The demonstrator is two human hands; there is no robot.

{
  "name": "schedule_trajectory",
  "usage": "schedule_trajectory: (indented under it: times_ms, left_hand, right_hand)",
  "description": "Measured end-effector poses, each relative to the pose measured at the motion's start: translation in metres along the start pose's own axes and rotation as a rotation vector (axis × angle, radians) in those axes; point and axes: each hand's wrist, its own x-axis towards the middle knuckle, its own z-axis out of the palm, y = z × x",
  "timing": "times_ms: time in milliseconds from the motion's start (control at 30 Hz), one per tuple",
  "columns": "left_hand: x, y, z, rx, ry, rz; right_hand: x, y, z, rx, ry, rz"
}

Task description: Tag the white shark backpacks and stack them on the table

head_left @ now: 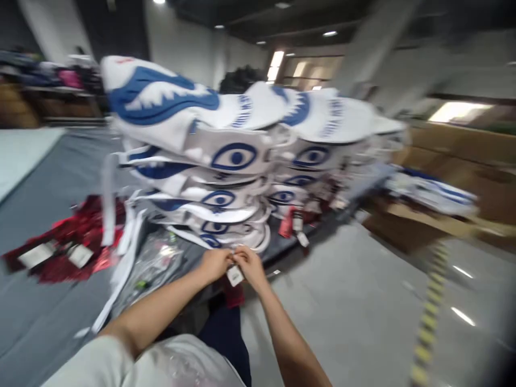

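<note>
My left hand and my right hand meet at the table's front edge, fingers pinched together. A small white tag hangs just below the fingertips, with a dark red piece under it. What exactly each fingertip grips is too small and blurred to tell. Right behind the hands rises a stack of white fabric pieces with blue eye and tooth patterns. A second stack of similar white pieces stands to its right, with a red tagged item at its foot.
A heap of shiny red pieces with white tags lies on the grey-covered table at left. Clear plastic bags lie near my left forearm. An open cardboard box stands at right. Yellow-black tape marks the floor.
</note>
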Motion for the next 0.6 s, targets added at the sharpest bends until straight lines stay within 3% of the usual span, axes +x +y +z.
schedule_trajectory:
  times_ms: [100,267,467,600]
  left_hand:
    - [0.006,-0.008,0.002,-0.071,0.025,-0.070]
    - [0.006,-0.012,0.007,-0.135,0.023,-0.068]
    - [0.003,-0.011,0.001,-0.168,-0.022,-0.046]
    - [0.003,-0.013,0.000,-0.145,0.010,-0.065]
  right_hand:
    - [0.009,0.006,-0.007,-0.016,-0.071,0.023]
    - [0.011,0.008,-0.013,-0.095,-0.044,0.099]
    - [0.008,0.000,-0.006,-0.104,0.013,0.153]
    - [0.010,-0.005,-0.002,-0.128,0.013,0.172]
